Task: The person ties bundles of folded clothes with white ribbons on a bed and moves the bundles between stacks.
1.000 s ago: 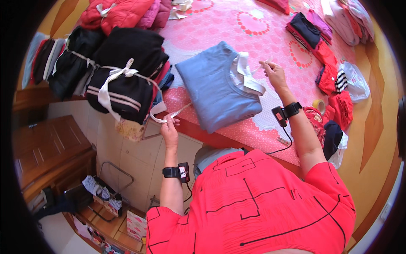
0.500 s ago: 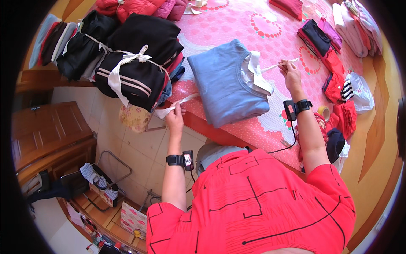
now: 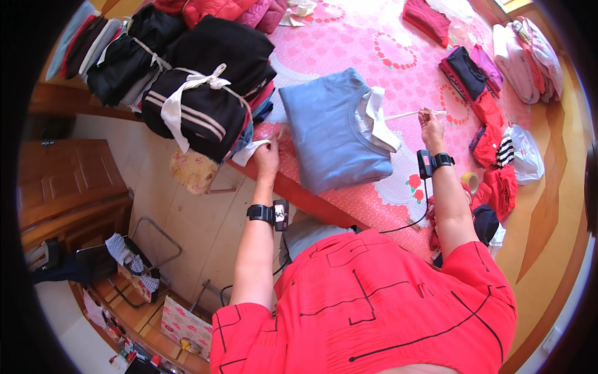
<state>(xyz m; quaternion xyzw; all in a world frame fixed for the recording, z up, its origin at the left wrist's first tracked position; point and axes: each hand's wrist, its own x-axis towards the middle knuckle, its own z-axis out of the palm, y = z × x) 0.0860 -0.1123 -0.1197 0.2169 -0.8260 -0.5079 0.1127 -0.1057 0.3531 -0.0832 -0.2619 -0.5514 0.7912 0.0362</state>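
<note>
A pink, red-patterned table cover spreads over the broad surface, printed with rings of red dots and pale lace-like areas, and a red border runs along its near edge. Near that edge lies the light blue folded knit top with a white collar, its neckline turned to the right. At its left, the left hand has its fingers closed on a wide white fabric strip near the table edge. At its right, the right hand pinches a thin white ribbon, fingertips together, drawn straight out from beside the collar.

Left of the top stands a thick bundle of black folded clothes with pale stripes, bound with a white bow; behind it are red quilted garments. Along the right side lie small red folded garments, a yellow roll of tape and a clear plastic bag, with pale pink folded blankets farther back. Beyond them runs a honey-coloured wooden surface with darker angular shapes.

Below on the left, a pale tiled floor meets brown panelled wooden furniture. A flower-patterned seat sits beneath the black bundle, and a tubular metal frame stands lower down.
</note>
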